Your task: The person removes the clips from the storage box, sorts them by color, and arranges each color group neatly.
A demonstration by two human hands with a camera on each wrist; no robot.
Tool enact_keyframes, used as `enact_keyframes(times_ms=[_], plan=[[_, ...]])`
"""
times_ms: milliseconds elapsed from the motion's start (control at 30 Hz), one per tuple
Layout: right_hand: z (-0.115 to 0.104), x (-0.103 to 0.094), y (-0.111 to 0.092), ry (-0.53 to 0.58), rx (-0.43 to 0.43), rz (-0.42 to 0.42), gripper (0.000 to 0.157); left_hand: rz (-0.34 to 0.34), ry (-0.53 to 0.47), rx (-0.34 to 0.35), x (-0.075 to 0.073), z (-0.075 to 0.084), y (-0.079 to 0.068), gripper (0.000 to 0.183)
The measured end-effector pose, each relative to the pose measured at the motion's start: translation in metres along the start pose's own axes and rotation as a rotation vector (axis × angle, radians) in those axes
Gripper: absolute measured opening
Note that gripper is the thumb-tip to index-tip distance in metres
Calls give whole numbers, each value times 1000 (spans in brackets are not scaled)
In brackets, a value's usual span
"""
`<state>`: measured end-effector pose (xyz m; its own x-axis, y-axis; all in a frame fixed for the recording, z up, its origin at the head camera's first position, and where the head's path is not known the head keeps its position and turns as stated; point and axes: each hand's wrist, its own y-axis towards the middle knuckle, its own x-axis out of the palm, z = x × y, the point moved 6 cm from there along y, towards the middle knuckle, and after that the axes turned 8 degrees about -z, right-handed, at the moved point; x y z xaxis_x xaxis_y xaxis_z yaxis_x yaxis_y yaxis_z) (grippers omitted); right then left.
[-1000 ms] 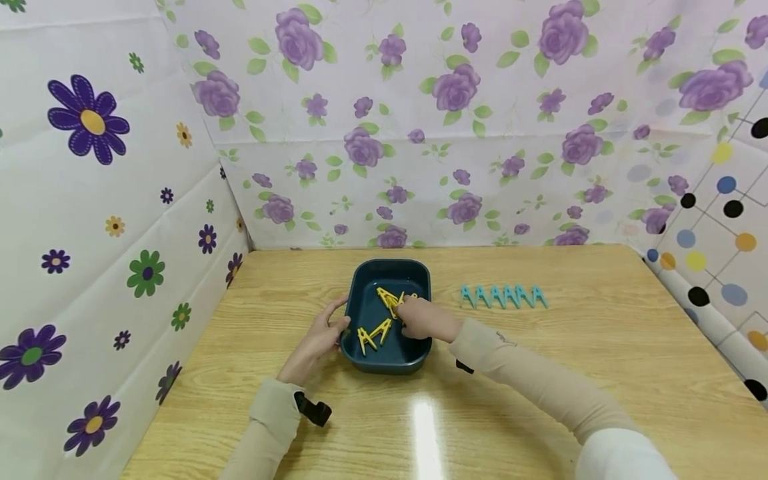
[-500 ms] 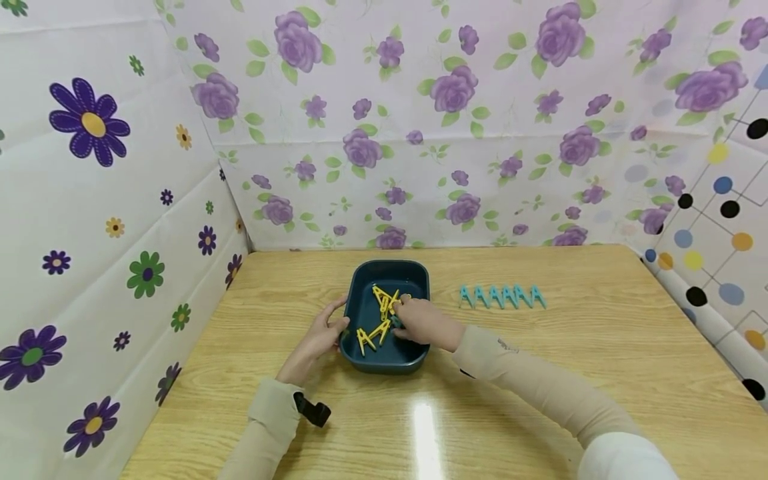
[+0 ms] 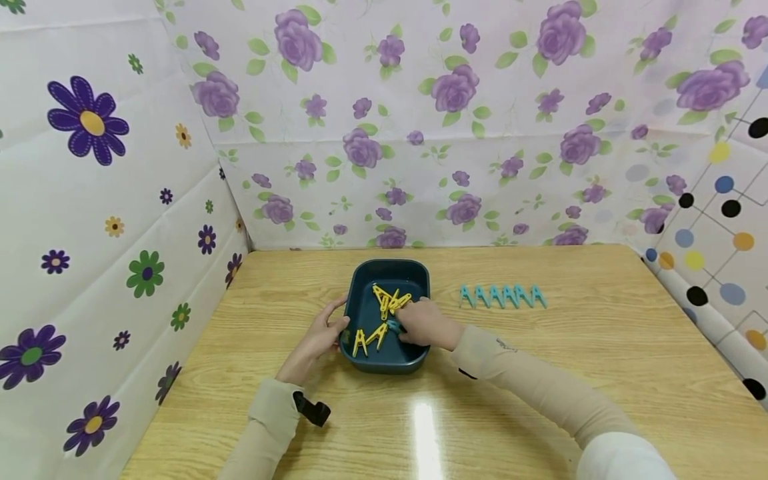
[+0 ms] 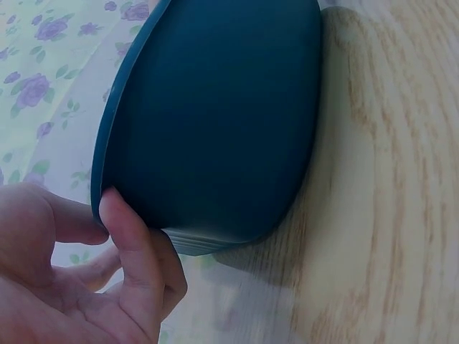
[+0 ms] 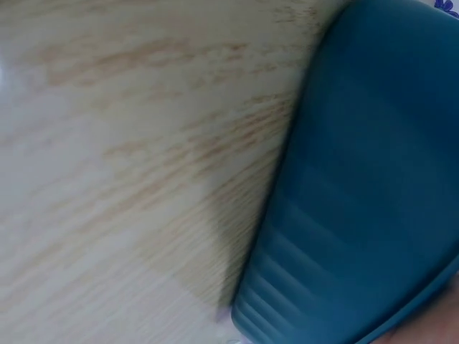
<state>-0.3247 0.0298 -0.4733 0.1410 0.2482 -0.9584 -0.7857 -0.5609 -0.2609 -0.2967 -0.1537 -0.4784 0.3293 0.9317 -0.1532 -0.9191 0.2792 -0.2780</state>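
A dark teal bin (image 3: 384, 365) sits on the table with several yellow clothespins (image 3: 377, 336) lying inside. My left hand (image 3: 321, 337) grips its left rim; in the left wrist view, thumb and fingers (image 4: 133, 244) pinch the rim from both sides. My right hand (image 3: 427, 323) reaches over the right rim into the bin, close beside the yellow clothespins. At its fingertips shows a blue clothespin (image 3: 393, 325), partly hidden by the fingers. The right wrist view shows mostly the bin's outer wall (image 5: 358, 172), with a bit of the hand at the lower right corner.
To the right of the bin, several light blue clothespins (image 3: 503, 297) stand in a row on the wooden table (image 3: 516, 427). Flowered cloth (image 3: 414, 187) hangs behind the table, and more patterned cloth lines both sides.
The right hand has stayed inside the bin, and a blue clothespin now shows at its fingertips. Some yellow clothespins have shifted slightly. The left hand keeps its place on the rim.
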Motion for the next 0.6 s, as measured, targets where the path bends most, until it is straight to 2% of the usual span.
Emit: enact_keyframes(times_ms=[133,300,367,467,600], plan=[[-1,0,0,3,-23,42,36,10,6,-5,-1,0,-1,52],[0,-4,-2,77,-44,114,28,-6,-8,44,0,2,-5,50],[2,-6,-3,133,-53,146,26,-11,-12,55,1,3,-5,50],[5,-9,-4,259,-80,216,23,-8,-12,33,1,2,-4,50],[12,-15,-9,487,-145,339,20,5,2,-12,0,0,-1,51]])
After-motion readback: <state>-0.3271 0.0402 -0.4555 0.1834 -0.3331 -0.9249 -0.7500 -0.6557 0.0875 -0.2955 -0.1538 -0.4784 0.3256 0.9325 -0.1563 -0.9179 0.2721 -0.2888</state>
